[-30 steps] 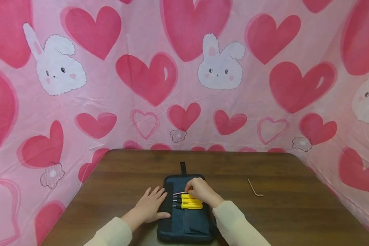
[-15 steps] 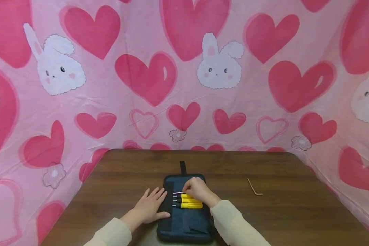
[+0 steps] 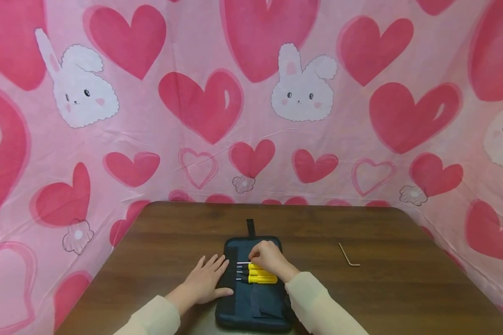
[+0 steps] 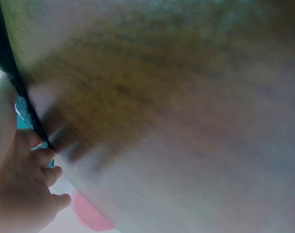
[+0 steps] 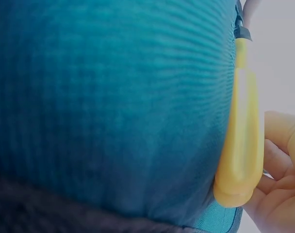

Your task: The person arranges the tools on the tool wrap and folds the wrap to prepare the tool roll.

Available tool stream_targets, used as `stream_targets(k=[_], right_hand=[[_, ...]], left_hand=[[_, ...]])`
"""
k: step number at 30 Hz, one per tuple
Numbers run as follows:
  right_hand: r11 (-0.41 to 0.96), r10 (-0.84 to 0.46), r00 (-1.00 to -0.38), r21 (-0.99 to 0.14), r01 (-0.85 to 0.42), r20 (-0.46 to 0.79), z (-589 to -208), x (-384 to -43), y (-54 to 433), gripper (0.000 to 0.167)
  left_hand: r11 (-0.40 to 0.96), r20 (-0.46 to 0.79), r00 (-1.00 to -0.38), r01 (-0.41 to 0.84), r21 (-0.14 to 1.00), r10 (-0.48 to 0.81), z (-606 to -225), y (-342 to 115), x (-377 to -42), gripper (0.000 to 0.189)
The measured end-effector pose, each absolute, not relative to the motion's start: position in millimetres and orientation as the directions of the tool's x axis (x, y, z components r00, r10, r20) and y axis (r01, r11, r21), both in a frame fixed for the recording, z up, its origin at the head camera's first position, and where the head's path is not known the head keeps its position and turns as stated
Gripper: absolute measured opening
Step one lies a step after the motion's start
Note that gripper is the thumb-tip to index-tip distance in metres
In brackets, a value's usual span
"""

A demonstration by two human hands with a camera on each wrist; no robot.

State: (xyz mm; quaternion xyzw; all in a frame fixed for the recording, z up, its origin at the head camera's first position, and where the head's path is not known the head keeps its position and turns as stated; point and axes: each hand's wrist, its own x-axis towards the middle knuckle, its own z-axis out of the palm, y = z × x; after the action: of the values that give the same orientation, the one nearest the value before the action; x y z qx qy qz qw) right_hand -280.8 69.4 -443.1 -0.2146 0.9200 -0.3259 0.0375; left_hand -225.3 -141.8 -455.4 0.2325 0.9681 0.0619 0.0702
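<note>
An open dark-blue tool pouch (image 3: 239, 309) with black edging lies on the table. Several screwdrivers (image 3: 263, 279) with yellow handles and black collars rest side by side across it. My left hand (image 3: 203, 281) lies spread on the pouch's left edge, fingers straight, thumb apart. Over the upper part of the pouch, my right hand (image 3: 271, 258) pinches a thin, shiny metal rod (image 3: 243, 263) that points left, beyond the screwdrivers; its other end is hidden by the hand. In the right wrist view a yellow handle (image 5: 242, 136) stands between the camera and the curled fingers (image 5: 278, 160).
A bent hex key (image 3: 347, 257) lies on the brown wooden table (image 3: 385, 298) to the right. A black strap (image 3: 250, 228) sticks out from the pouch's far edge. Behind the table hangs a pink cloth (image 3: 251, 125) with hearts and rabbits.
The right hand has shifted slightly left and keeps its pinch on the metal rod, which now lies more level. The left hand stays in place on the pouch.
</note>
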Motion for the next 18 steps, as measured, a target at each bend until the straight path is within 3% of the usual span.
stream_targets(k=[18], right_hand=[[0.703, -0.448, -0.892, -0.59, -0.396, 0.065, -443.8, -281.3, 63.9, 0.01]], left_hand=[[0.88, -0.104, -0.879, 0.448, 0.158, 0.466, -454.4, -141.7, -225.1, 0.083]])
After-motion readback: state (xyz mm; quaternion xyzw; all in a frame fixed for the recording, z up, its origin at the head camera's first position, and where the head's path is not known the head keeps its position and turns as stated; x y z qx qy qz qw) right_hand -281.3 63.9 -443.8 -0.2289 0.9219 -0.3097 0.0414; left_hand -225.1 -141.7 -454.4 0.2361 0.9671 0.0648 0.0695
